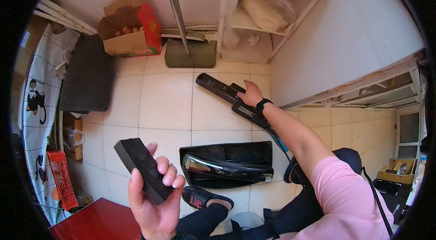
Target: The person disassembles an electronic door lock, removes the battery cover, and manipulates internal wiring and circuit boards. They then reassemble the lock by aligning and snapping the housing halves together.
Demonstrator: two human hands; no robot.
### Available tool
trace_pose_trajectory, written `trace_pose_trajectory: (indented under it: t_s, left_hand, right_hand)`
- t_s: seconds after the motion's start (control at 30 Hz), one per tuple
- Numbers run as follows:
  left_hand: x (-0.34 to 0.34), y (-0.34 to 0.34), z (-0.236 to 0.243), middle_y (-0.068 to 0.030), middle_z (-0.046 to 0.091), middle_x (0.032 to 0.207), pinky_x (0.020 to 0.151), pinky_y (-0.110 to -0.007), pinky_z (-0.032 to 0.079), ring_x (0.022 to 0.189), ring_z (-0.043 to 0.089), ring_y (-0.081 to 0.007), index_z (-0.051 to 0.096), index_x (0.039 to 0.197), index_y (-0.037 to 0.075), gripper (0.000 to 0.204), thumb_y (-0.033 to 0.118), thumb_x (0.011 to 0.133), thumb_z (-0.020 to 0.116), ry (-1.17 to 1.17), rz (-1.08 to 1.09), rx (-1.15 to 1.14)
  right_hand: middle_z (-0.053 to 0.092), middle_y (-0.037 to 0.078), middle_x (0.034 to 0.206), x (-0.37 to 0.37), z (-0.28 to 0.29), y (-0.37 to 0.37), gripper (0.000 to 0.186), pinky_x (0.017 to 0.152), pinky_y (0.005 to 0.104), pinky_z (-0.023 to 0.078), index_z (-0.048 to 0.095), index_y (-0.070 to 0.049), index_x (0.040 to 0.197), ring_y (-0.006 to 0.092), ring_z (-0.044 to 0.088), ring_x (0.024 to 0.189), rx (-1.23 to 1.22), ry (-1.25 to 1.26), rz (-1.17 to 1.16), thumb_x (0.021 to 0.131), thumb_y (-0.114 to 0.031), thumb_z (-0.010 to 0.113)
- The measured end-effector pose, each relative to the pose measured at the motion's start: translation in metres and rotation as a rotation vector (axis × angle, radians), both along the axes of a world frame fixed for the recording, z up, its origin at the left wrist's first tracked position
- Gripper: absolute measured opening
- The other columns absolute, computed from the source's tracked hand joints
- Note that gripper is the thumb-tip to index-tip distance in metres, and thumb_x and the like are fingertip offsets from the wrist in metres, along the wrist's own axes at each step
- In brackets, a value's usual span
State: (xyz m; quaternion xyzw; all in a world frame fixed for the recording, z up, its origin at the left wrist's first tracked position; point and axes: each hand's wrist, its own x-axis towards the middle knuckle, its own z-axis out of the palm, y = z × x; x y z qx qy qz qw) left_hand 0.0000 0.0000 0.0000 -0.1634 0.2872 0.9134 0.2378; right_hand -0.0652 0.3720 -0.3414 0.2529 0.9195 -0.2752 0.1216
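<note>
A black rectangular block (143, 167) is gripped between the fingers and thumb of my left hand (159, 210), raised above the floor on the left. My right hand (252, 94), with a dark band at its wrist, reaches out to a long black casing (213, 84) and closes on its middle part. Its exact hold there is partly hidden. The casing slants across the tiles, and its lower end passes behind my right forearm. Nearer to me, a black open tray (188, 150) lies on the floor with a glossy, curved black piece (222, 165) in it.
Beyond are a dustpan (195, 56) with a metal handle, a cardboard box (129, 44) of round brownish items, and a white shelf (254, 51). A dark mat (88, 76), a red crate (63, 181) and a red panel (100, 222) lie left. My slippered foot (206, 199) is near the tray.
</note>
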Motion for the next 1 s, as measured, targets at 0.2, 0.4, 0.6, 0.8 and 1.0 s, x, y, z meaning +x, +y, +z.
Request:
trace_pose_trajectory:
  t_s: [0.2, 0.4, 0.6, 0.8, 1.0]
  left_hand:
    - [-0.006, 0.002, 0.001, -0.0087, 0.05, 0.097, 0.076, -0.035, 0.045, 0.082, 0.051, -0.0167, 0.035, 0.147, 0.0, 0.066, 0.04, 0.101, 0.059, -0.006, 0.007, -0.041]
    - [-0.004, 0.004, 0.001, -0.0084, 0.05, 0.097, 0.074, -0.034, 0.045, 0.082, 0.051, -0.0165, 0.034, 0.147, 0.0, 0.065, 0.04, 0.102, 0.057, -0.012, 0.004, -0.049]
    - [0.001, 0.005, 0.002, -0.0082, 0.05, 0.097, 0.075, -0.034, 0.045, 0.081, 0.051, -0.0164, 0.035, 0.147, 0.0, 0.064, 0.04, 0.102, 0.056, -0.016, 0.005, -0.038]
    - [0.0, 0.006, -0.001, -0.0084, 0.051, 0.098, 0.075, -0.034, 0.045, 0.081, 0.051, -0.016, 0.033, 0.148, 0.0, 0.065, 0.04, 0.102, 0.056, -0.008, -0.027, -0.062]
    - [0.003, 0.01, -0.005, -0.0119, 0.056, 0.098, 0.075, -0.036, 0.051, 0.084, 0.058, -0.0175, 0.034, 0.146, -0.001, 0.067, 0.038, 0.099, 0.06, 0.002, -0.024, -0.022]
  right_hand:
    - [0.06, 0.029, 0.119, -0.024, -0.037, 0.004, 0.056, 0.096, 0.0467, 0.053, 0.053, 0.006, 0.127, 0.043, 0.063, 0.109, 0.047, -0.162, 0.133, 0.093, -0.036, 0.069]
    - [0.061, 0.031, 0.116, -0.022, -0.046, 0.012, 0.055, 0.094, 0.047, 0.053, 0.051, 0.012, 0.122, 0.0453, 0.062, 0.11, -0.017, -0.07, 0.205, 0.092, -0.031, 0.07]
    - [0.058, 0.033, 0.118, -0.014, -0.032, 0.008, 0.052, 0.098, 0.0469, 0.05, 0.052, 0.012, 0.12, 0.0472, 0.06, 0.113, -0.019, -0.007, 0.081, 0.092, -0.027, 0.071]
    - [0.056, 0.032, 0.122, -0.002, -0.015, 0.005, 0.046, 0.099, 0.048, 0.047, 0.055, 0.007, 0.117, 0.0489, 0.057, 0.113, -0.056, 0.147, 0.134, 0.093, -0.03, 0.07]
    - [0.053, 0.035, 0.126, -0.011, -0.022, 0.008, 0.06, 0.1, 0.0479, 0.049, 0.049, 0.011, 0.127, 0.0491, 0.059, 0.113, -0.015, 0.064, 0.142, 0.093, -0.033, 0.07]
